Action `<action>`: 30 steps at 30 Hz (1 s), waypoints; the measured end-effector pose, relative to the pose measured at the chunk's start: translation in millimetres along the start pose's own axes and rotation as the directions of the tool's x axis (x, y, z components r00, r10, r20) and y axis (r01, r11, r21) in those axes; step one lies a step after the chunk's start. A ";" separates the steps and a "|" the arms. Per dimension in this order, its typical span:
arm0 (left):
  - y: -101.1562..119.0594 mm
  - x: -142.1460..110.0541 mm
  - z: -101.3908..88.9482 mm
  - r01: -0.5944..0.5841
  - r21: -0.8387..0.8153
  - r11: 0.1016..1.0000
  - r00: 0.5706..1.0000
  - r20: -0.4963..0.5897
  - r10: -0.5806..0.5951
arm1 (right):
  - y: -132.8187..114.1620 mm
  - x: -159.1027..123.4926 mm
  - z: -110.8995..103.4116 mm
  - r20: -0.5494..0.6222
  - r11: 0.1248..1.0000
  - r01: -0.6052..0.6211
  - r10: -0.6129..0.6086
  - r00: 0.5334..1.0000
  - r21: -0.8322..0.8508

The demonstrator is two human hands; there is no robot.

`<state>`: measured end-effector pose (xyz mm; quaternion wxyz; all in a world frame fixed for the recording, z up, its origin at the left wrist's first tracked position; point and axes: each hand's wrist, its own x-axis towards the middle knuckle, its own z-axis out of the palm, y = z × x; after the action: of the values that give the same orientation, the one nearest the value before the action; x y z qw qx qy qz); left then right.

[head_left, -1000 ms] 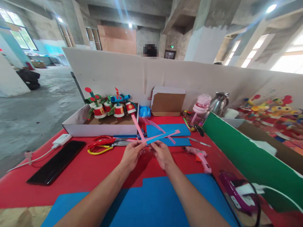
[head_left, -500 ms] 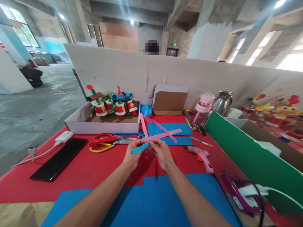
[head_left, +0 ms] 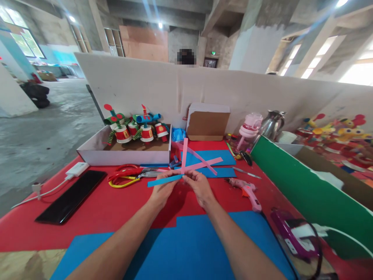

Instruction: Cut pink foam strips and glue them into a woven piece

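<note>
My left hand (head_left: 163,191) and my right hand (head_left: 200,187) meet over the red table, with fingertips pinched together. Between them they hold a blue paper strip (head_left: 163,181), which runs out leftward across my left fingers, and a pink paper strip (head_left: 184,153), which stands up away from me. The two strips seem to join at my fingertips; the fingers hide the joint. Just behind my hands lie another pink strip (head_left: 214,161) and a curved pink strip (head_left: 198,155), crossing over blue card pieces (head_left: 224,155).
Scissors (head_left: 125,177) and a black phone (head_left: 71,196) lie at left. A white box (head_left: 125,156) holds several paper-cup figures. At right are a pink glue gun (head_left: 247,191), a pen (head_left: 247,173), a purple device (head_left: 294,233) and a green-sided box (head_left: 291,186). Blue card (head_left: 189,249) lies in front.
The blue strip has swung out further to the left and flatter. The held pink strip has turned from leaning left to nearly upright. Both hands stay pinched in about the same place.
</note>
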<state>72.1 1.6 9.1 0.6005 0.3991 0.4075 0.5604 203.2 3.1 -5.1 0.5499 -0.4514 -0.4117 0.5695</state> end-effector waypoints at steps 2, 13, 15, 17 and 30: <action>0.5 0.2 -0.4 -0.035 0.028 0.999 0.999 -0.008 0.035 | 0.0 1.3 -2.3 -0.010 1.000 -0.005 0.005 1.000 -0.001; -3.8 -2.6 3.0 0.044 -0.065 0.997 0.999 -0.010 -0.045 | 1.0 0.4 0.0 -0.021 0.994 -0.047 0.049 0.999 0.099; -5.9 -1.5 2.3 -0.003 -0.053 0.999 0.999 -0.049 0.001 | 1.3 -0.7 1.0 -0.007 0.993 -0.057 0.058 0.998 0.107; -7.6 0.1 1.5 -0.030 -0.033 0.999 0.998 -0.058 0.028 | 0.5 -1.1 1.0 0.016 0.989 -0.078 0.076 0.997 0.122; -11.4 0.8 -1.2 0.014 0.008 1.000 1.000 -0.028 -0.014 | -1.5 -0.9 -0.5 -0.036 0.987 -0.125 0.129 0.991 0.106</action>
<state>75.0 1.9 -2.1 0.5970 0.3907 0.4208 0.5602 204.0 2.3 -3.8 0.5439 -0.4597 -0.3402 0.6141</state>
